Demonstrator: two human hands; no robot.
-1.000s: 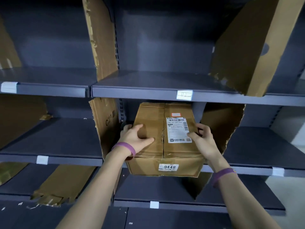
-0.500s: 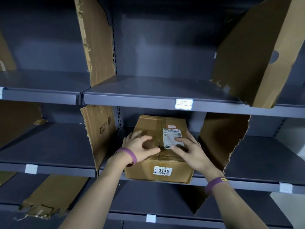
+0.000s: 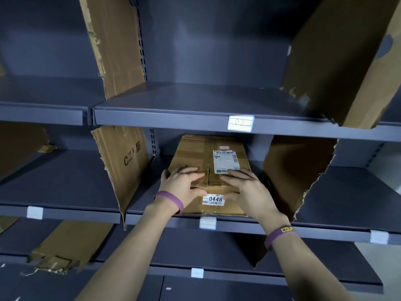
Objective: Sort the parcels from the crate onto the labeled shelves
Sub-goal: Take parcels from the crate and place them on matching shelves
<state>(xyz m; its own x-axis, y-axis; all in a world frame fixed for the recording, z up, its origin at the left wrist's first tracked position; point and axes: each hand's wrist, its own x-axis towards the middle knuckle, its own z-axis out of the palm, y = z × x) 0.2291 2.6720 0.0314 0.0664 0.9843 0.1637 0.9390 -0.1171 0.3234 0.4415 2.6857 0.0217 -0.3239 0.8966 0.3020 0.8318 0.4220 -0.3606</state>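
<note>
A brown cardboard parcel (image 3: 195, 153) with a white shipping label and a "0448" sticker lies on the middle shelf (image 3: 238, 225) between two cardboard dividers. Its front face sits just behind the shelf's front edge. My left hand (image 3: 181, 189) lies on its near left top corner, fingers straight and spread over the top. My right hand (image 3: 247, 192) rests flat on the near right top edge, fingers pointing left across the box. Both wrists wear purple bands. The crate is out of view.
The shelf above (image 3: 173, 118) carries a white tag reading "02" (image 3: 240, 123). Torn cardboard dividers stand at the left (image 3: 123, 168) and right (image 3: 299, 174) of the parcel's bay. More grey shelves run left, right and below, each with small white tags.
The parcel has gone from sticking out over the shelf edge to sitting fully on the shelf. Both hands slid from its sides to its near top edge.
</note>
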